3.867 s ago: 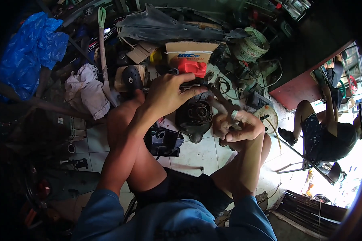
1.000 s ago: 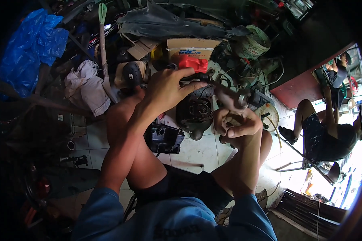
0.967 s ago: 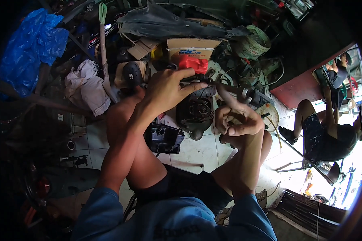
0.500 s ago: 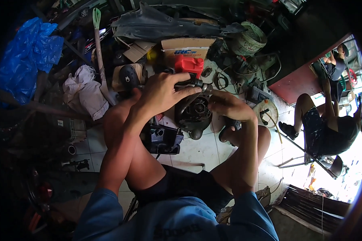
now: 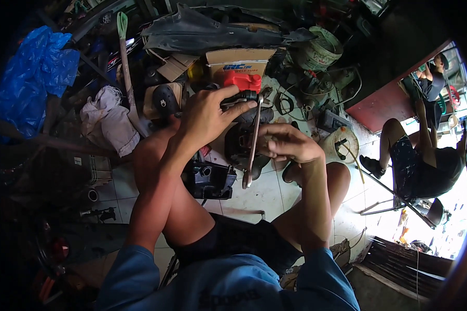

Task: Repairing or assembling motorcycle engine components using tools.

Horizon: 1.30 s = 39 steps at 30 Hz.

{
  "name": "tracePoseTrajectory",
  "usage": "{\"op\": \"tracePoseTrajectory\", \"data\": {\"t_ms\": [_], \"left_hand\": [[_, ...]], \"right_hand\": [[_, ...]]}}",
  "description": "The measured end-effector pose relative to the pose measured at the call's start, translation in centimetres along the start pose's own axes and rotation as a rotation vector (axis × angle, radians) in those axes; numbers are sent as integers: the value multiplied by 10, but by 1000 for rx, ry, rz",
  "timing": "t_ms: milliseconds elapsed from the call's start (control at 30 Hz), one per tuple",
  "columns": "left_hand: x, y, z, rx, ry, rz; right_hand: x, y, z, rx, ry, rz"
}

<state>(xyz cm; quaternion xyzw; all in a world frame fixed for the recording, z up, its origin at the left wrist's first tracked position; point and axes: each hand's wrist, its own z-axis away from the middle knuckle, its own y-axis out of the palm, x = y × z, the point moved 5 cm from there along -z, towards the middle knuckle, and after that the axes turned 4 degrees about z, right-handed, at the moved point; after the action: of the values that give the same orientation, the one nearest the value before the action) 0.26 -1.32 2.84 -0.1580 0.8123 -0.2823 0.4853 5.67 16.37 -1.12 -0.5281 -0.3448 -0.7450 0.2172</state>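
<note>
My left hand [image 5: 210, 111] is closed round a dark cylindrical part [image 5: 247, 96], its thumb and fingers pinching it from both sides. A long metal wrench [image 5: 255, 140] has its upper end at the tip of that part and slants down toward me. Just right of the wrench's shaft is my right hand [image 5: 293, 144], fingers apart and loosely bent; whether a fingertip touches the shaft I cannot tell. Below, between my feet, a dark round engine part [image 5: 236, 142] is partly hidden behind the wrench. A black box-shaped housing [image 5: 210, 179] sits to its left.
Beyond my hands stand a red plastic jug [image 5: 242, 81] and a cardboard box [image 5: 241, 58]. A whitish container [image 5: 342, 142] is on the tiles at right. A pale cloth sack [image 5: 108, 119] and a shovel handle [image 5: 127, 72] are at left. Another person [image 5: 425, 166] sits at far right.
The wrench now shows at full length, swung to point toward me. My right hand has come away from the part's tip, lower and toward me, and its fingers have spread.
</note>
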Motion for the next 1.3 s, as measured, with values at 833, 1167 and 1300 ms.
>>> {"op": "tracePoseTrajectory", "data": {"t_ms": [833, 1167, 1300], "left_hand": [[-2, -9, -5, -183, -99, 127], [-5, -7, -4, -160, -11, -60], [-4, 5, -1, -22, 7, -113]], "right_hand": [[11, 15, -20, -137, -95, 280], [53, 36, 28, 254, -433, -64], [58, 28, 35, 76, -437, -71]]}}
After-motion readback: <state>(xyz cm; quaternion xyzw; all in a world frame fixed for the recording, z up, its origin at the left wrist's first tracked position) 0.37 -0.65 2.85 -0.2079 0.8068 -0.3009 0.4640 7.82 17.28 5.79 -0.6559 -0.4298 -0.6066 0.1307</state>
